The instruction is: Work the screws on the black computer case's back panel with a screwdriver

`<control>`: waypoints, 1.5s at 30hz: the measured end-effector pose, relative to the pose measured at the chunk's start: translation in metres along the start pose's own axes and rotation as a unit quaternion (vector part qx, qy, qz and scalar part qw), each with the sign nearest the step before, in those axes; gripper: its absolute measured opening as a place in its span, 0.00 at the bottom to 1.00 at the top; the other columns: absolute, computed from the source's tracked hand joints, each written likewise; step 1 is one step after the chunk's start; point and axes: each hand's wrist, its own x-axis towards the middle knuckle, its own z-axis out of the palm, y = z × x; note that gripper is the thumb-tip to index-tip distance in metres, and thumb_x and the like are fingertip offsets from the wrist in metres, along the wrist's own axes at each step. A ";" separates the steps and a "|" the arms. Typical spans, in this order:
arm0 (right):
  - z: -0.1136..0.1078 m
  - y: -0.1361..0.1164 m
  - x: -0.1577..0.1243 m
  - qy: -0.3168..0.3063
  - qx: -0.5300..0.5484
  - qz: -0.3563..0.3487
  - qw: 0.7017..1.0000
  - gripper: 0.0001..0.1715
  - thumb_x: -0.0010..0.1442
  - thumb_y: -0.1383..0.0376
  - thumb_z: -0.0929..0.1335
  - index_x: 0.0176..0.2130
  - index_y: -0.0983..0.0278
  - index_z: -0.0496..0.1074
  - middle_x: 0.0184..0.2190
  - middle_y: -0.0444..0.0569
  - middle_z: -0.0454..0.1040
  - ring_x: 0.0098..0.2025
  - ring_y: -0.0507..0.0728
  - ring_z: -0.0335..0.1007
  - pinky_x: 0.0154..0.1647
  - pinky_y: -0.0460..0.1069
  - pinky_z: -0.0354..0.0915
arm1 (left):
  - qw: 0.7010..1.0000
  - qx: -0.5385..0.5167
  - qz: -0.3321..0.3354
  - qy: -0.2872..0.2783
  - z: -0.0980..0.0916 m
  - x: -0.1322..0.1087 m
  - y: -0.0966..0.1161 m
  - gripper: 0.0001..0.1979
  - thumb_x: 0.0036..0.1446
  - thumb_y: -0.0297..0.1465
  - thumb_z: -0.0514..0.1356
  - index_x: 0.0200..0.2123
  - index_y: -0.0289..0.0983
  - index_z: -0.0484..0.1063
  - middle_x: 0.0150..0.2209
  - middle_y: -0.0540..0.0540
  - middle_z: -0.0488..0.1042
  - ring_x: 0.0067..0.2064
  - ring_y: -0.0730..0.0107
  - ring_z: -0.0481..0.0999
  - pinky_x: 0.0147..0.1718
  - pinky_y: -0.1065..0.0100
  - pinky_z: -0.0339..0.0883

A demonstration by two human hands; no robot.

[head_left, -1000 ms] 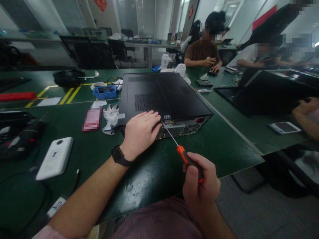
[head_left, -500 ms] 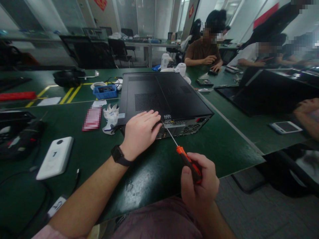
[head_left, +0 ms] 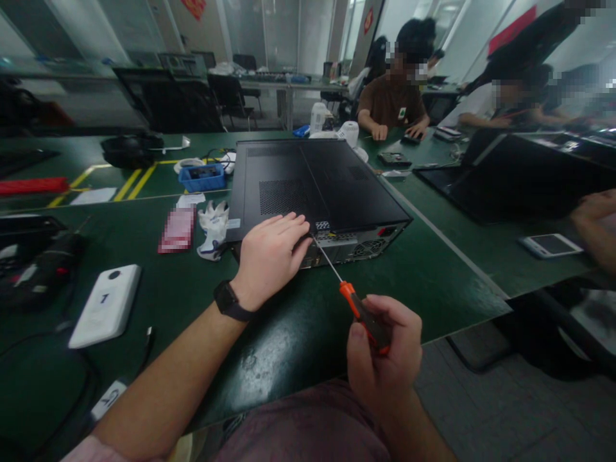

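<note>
A black desktop computer case (head_left: 283, 170) lies flat on the green table, its rear panel with the fan grille toward me. My left hand (head_left: 272, 256) rests on the case's near edge, fingers stretched out over the top and thumb hanging down by the rear panel. In my right hand (head_left: 387, 350) is a screwdriver (head_left: 359, 308) with an orange and black handle, fingers wrapped round the grip. Its thin shaft slants up to the rear edge, and the tip ends beside my left thumb. Whether it sits in a screw is too small to tell.
Left of the case lie a white glove (head_left: 213, 230), a blue bin (head_left: 202, 178) and a white power bank (head_left: 106, 305). A phone (head_left: 552, 245) and a large black open case (head_left: 486, 173) are to the right. A co-worker (head_left: 394, 102) sits across the table.
The screwdriver's handle has turned a little in my right hand, with its tip staying at the same spot. My left hand stays put. Across the table, the co-worker's raised hand has come down.
</note>
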 end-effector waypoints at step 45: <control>0.002 0.002 0.005 0.034 -0.008 -0.054 0.998 0.17 0.66 0.70 0.67 0.54 0.60 0.72 0.39 0.48 0.79 0.34 0.56 0.79 0.34 0.50 0.76 | 1.000 -0.001 0.005 0.010 0.000 0.001 0.000 0.10 0.68 0.30 0.63 0.50 0.36 0.80 0.54 0.39 0.84 0.58 0.54 0.83 0.61 0.50 0.76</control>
